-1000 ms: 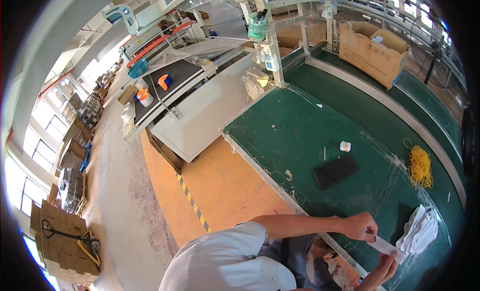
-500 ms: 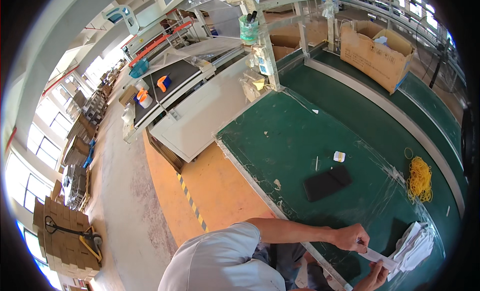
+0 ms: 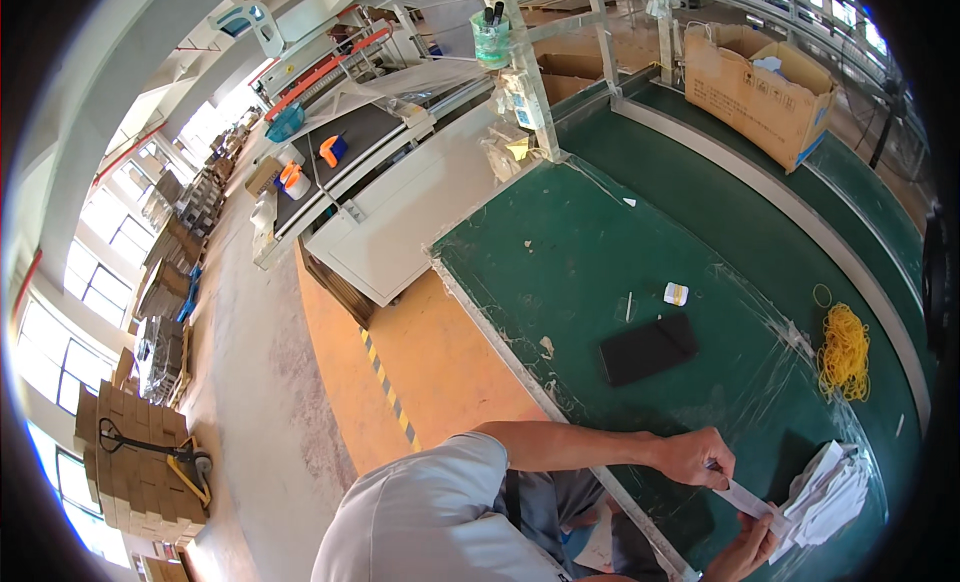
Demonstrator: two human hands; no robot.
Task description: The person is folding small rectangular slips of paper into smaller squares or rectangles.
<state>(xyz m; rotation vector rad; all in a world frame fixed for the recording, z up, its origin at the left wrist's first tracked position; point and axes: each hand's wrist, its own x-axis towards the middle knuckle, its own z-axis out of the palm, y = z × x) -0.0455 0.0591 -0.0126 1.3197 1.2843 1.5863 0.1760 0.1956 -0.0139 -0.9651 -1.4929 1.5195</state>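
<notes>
The fingers of the left hand are closed on the upper end of a narrow white strip, probably paper. The right hand, reaching in from the lower edge, grips the strip's other end between thumb and fingers. The strip slants between the two hands, near the close edge of a green worktop. The step in hand looks to be handling this single strip with both hands. As a judgement, the next move calls for a light, even hold at both ends, and for care that the right hand does not drag the papers beside it.

Those papers form a loose, fanned pile of white sheets, just beyond the right fingers; whether the strip touches the pile I cannot tell.

Farther out on the worktop lies a flat black case, tilted slightly, with a thin white stick and a small white bundle with a yellow band near it. Toward the right lies a tangled heap of yellow rubber bands, with one loose loop just beside it.

At the far side, past a pale metal rail, stands an open cardboard box. Well apart, on the left, a pallet jack stands by stacked cartons.
</notes>
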